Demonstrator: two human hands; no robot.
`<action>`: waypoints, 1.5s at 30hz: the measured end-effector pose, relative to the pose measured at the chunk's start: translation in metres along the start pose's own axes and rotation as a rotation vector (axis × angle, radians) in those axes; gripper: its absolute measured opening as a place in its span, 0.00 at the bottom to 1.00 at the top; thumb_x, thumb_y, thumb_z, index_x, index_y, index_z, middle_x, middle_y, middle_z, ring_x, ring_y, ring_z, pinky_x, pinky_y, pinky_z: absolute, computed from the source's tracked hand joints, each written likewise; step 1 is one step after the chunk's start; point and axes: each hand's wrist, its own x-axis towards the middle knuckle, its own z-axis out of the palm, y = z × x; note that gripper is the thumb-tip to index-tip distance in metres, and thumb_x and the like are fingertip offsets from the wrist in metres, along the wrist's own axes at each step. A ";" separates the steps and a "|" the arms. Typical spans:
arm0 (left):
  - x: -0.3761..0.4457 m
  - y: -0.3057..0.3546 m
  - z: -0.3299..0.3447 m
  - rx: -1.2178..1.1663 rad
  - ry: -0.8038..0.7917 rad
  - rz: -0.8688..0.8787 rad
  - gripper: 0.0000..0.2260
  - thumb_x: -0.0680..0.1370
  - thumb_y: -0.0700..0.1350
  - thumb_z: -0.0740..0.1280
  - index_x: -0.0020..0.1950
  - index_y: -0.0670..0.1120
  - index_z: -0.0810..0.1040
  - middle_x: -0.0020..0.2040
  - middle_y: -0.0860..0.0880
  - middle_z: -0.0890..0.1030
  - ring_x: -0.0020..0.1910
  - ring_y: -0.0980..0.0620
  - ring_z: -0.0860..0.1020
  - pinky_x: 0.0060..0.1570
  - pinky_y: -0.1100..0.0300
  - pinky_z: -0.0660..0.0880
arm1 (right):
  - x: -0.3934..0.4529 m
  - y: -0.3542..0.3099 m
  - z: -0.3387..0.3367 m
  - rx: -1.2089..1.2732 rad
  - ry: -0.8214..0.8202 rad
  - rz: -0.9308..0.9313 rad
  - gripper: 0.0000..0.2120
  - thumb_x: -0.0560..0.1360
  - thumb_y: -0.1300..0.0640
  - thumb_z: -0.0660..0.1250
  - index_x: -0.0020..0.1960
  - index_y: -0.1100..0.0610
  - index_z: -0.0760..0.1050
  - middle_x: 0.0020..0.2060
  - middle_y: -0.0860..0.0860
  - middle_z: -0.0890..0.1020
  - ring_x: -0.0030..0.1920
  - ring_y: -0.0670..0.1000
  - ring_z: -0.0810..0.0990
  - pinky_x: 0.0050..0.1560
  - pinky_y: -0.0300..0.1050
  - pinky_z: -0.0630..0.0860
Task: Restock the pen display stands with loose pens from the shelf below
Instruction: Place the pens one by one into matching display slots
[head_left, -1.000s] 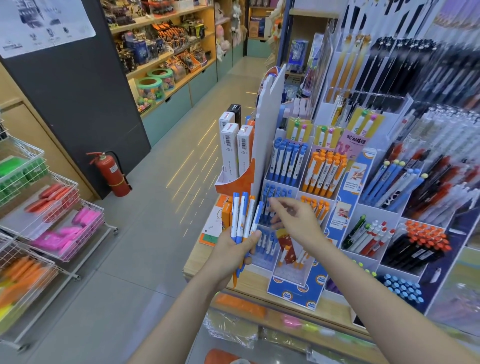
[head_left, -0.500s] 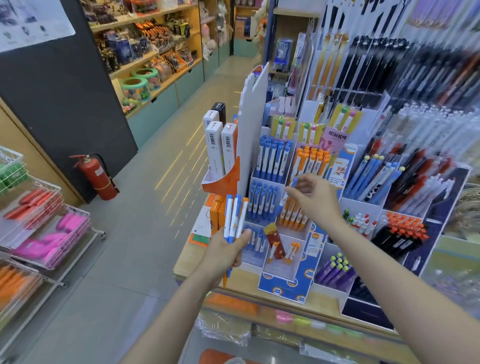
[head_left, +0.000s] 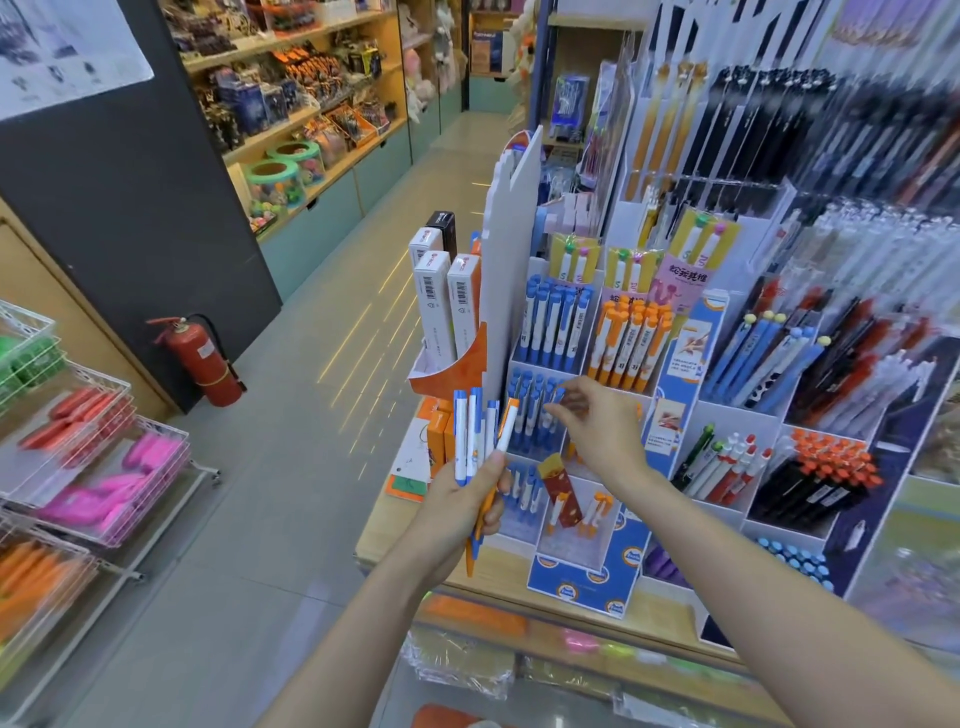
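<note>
My left hand (head_left: 457, 501) grips a small bunch of loose pens (head_left: 475, 434), blue-and-white ones plus one orange-and-white, held upright in front of the tiered pen display stand (head_left: 582, 582). My right hand (head_left: 602, 431) hovers before the stand's middle row of blue pens (head_left: 530, 410), fingers spread and curled, nothing visible in them. Full rows of blue pens (head_left: 556, 325) and orange pens (head_left: 631, 340) fill the top tier. The lowest compartments hold a few blue and orange pens.
White boxes (head_left: 441, 306) stand in an orange holder left of the stand. More pen racks (head_left: 810, 457) fill the right. The wooden shelf edge (head_left: 498, 571) carries the stand; wrapped packs (head_left: 462, 660) lie below. A red fire extinguisher (head_left: 202, 358) and wire baskets (head_left: 104, 467) line the aisle's left.
My right hand moved from the orange pens' side leftward toward the blue middle row. The left hand's bunch shifted slightly, with an orange pen showing at its right edge.
</note>
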 end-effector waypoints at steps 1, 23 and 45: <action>0.001 0.000 -0.001 0.001 0.001 0.004 0.10 0.84 0.49 0.61 0.53 0.42 0.70 0.38 0.48 0.73 0.28 0.53 0.64 0.28 0.62 0.63 | 0.000 0.001 0.002 -0.033 -0.006 -0.022 0.15 0.73 0.55 0.74 0.57 0.60 0.80 0.44 0.52 0.84 0.43 0.45 0.78 0.48 0.33 0.72; 0.024 0.008 0.028 0.031 -0.060 -0.015 0.09 0.83 0.50 0.63 0.51 0.44 0.74 0.36 0.50 0.74 0.28 0.54 0.67 0.30 0.61 0.66 | -0.014 -0.006 -0.005 0.026 -0.073 -0.022 0.13 0.82 0.54 0.59 0.61 0.53 0.78 0.42 0.51 0.81 0.41 0.49 0.78 0.40 0.46 0.74; 0.013 0.011 0.099 0.113 0.100 0.013 0.05 0.83 0.48 0.65 0.54 0.48 0.77 0.35 0.53 0.82 0.32 0.52 0.79 0.34 0.57 0.78 | -0.008 0.002 -0.142 0.572 -0.235 0.273 0.09 0.78 0.62 0.68 0.57 0.62 0.81 0.47 0.58 0.85 0.46 0.52 0.86 0.48 0.44 0.83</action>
